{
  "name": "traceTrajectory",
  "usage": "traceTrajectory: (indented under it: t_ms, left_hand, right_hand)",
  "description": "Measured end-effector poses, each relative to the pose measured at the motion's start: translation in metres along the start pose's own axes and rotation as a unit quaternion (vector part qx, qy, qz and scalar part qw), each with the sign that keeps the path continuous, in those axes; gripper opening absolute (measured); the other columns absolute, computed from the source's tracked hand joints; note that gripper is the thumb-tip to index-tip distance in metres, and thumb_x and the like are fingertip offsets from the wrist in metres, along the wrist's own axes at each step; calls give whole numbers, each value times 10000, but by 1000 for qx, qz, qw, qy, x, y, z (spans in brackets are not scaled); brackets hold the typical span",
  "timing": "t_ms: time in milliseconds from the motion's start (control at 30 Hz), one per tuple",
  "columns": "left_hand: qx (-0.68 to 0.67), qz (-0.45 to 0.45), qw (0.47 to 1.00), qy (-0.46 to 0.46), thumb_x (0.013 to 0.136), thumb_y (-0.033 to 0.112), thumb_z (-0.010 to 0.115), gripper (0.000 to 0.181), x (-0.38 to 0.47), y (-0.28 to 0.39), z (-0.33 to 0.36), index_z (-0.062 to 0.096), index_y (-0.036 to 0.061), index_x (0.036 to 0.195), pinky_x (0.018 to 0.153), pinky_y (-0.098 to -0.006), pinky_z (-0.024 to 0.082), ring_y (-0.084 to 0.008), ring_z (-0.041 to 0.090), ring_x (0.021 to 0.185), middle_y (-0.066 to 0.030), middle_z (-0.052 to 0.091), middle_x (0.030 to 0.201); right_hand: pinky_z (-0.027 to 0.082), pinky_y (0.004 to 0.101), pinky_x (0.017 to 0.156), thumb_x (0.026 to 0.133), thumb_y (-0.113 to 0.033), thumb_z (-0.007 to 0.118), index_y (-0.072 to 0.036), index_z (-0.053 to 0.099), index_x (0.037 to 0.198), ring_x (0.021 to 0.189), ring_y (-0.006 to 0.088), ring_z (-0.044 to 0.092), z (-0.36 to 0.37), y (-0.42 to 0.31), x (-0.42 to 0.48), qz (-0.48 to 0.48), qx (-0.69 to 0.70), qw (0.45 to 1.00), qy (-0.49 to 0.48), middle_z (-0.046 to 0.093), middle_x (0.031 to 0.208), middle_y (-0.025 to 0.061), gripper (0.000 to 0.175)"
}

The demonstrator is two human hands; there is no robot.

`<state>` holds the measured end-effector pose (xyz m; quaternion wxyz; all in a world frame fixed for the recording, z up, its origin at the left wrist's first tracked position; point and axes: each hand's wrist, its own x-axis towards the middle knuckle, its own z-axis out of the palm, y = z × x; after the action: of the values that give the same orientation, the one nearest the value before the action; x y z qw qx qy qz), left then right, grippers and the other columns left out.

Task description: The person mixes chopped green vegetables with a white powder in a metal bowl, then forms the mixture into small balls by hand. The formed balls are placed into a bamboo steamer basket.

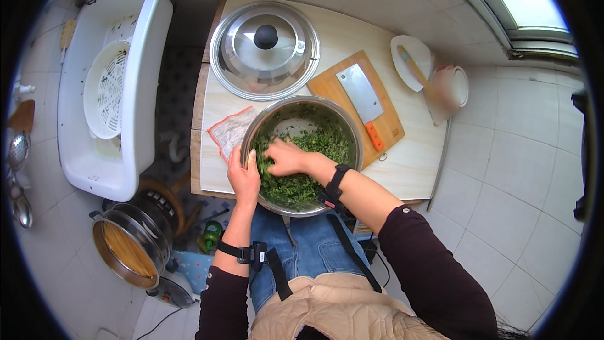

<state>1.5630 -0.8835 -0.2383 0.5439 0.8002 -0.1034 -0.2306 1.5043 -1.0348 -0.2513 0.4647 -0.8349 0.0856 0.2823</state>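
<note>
A deep stainless steel bowl (357, 139) sits at the table's front edge, with finely chopped green leaves (325, 146) inside it. My left hand (244, 177) grips the bowl's left rim, thumb on the inner side. Inside the bowl, my right hand (287, 157) reaches into the greens; its fingers are blurred and partly hidden among them. Whether those fingers close on any leaves cannot be made out. Right of the bowl, a cleaver (361, 92) with an orange handle lies on a wooden cutting board (325, 78).
Behind the bowl lies a glass lid (245, 68) with a black knob. A red-edged cloth (231, 127) is at the left. A white plate (401, 49) and a jar (460, 86) stand at the right. Left of the table are a white sink (146, 104) with a colander (106, 97) and a steamer pot (99, 241).
</note>
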Motion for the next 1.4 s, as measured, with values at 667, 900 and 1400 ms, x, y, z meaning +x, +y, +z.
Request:
traceTrajectory:
  t_ms: [667, 900, 1400]
  left_hand:
    - [5, -3, 999, 39, 920, 92, 640, 186, -5, -2, 4, 614, -3, 1078, 800, -384, 482, -317, 615, 877, -158, 640, 958]
    - [41, 8, 998, 46, 922, 91, 636, 175, -6, 6, 4, 618, -6, 1066, 789, -393, 478, -333, 613, 866, -167, 643, 925]
    - [62, 18, 998, 19, 927, 94, 619, 150, -1, 6, -1, 588, -19, 1022, 771, -423, 465, -378, 593, 846, -200, 620, 903]
  right_hand:
    - [425, 531, 1002, 894, -209, 518, 155, 362, 1310, 1163, 521, 520, -17, 46, -84, 386, 140, 897, 166, 491, 1266, 410, 574]
    - [383, 449, 1061, 944, -415, 510, 14, 285, 1500, 1350, 348, 438, 60, 55, -69, 351, 661, 616, 244, 454, 1462, 215, 737]
    - [427, 555, 973, 744, -147, 682, -122, 634, 1187, 1072, 305, 589, 14, -14, -105, 26, -191, 981, -3, 626, 1083, 127, 447]
